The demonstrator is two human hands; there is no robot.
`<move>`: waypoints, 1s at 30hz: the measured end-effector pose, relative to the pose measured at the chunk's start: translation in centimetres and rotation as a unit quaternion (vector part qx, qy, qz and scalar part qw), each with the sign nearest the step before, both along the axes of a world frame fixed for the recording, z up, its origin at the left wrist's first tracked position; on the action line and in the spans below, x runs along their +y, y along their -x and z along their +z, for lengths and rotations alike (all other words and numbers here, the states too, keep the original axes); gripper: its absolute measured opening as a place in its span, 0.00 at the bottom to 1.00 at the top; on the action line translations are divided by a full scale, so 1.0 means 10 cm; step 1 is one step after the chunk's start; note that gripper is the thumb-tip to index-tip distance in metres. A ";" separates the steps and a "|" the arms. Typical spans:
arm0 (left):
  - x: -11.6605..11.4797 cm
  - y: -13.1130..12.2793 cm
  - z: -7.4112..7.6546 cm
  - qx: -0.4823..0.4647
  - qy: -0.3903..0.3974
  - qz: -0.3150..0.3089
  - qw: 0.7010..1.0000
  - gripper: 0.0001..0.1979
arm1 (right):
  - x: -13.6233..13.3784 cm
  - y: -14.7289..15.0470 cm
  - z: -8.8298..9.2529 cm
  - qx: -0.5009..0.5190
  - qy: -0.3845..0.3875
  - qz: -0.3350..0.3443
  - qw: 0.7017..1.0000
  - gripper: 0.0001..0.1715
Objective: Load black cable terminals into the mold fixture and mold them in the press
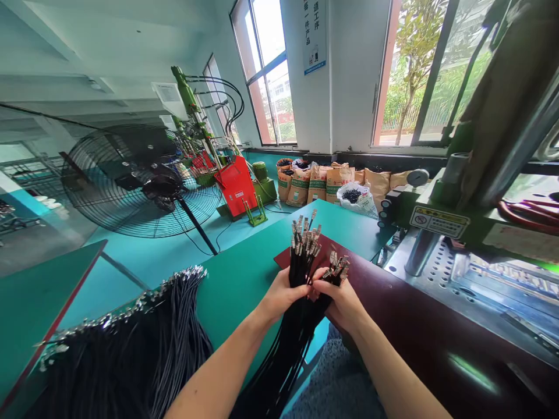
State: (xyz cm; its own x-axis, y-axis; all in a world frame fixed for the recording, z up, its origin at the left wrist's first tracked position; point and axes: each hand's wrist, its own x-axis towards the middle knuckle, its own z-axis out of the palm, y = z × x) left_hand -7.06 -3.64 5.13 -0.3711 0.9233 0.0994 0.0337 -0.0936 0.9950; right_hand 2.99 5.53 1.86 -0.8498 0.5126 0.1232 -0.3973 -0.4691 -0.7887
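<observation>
Black cables with metal connector ends are split into two bunches between my hands. My left hand (283, 294) is closed round the taller bunch of cables (299, 262), whose silvery ends point up. A smaller bunch (337, 269) is wrapped in my right hand (343, 299), its connector ends showing above the fingers. Both thumbs meet between the bunches. Below my hands the cable lengths (279, 361) hang down together toward my lap. At the left, a large heap of similar black cables (166, 326) lies with its metal ends along the far side.
A green table (231, 291) and a dark red board (371, 291) lie under and beside my hands. A press machine (441, 233) stands close on the right. Beyond are a big black fan (161, 186), a red machine (236, 186) and several filled sacks (318, 183) along the wall.
</observation>
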 end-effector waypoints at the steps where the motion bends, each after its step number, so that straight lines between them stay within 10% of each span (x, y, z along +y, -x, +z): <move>1: 0.00 -0.01 0.02 -0.011 -0.003 -0.020 1.000 0.17 | 0.00 0.00 0.03 0.017 0.003 0.002 1.000 0.11; 5: 0.00 -0.07 0.12 -0.028 -0.017 -0.073 0.997 0.28 | -0.01 0.03 0.15 0.029 0.012 -0.040 0.999 0.12; 11: -0.06 0.01 0.08 -0.028 -0.030 -0.056 0.998 0.13 | -0.02 0.07 0.11 -0.002 -0.039 -0.051 0.998 0.13; 18: -0.01 0.03 0.03 -0.011 -0.030 -0.119 0.992 0.27 | -0.01 0.04 -0.04 0.007 -0.018 -0.036 0.999 0.12; 25: 0.04 -0.01 0.02 -0.018 -0.001 -0.152 0.988 0.18 | -0.06 0.03 -0.03 0.005 0.017 -0.114 0.993 0.11; 30: 0.05 -0.03 -0.03 0.026 -0.022 -0.066 0.997 0.16 | -0.08 0.06 0.06 0.050 0.021 -0.116 0.992 0.15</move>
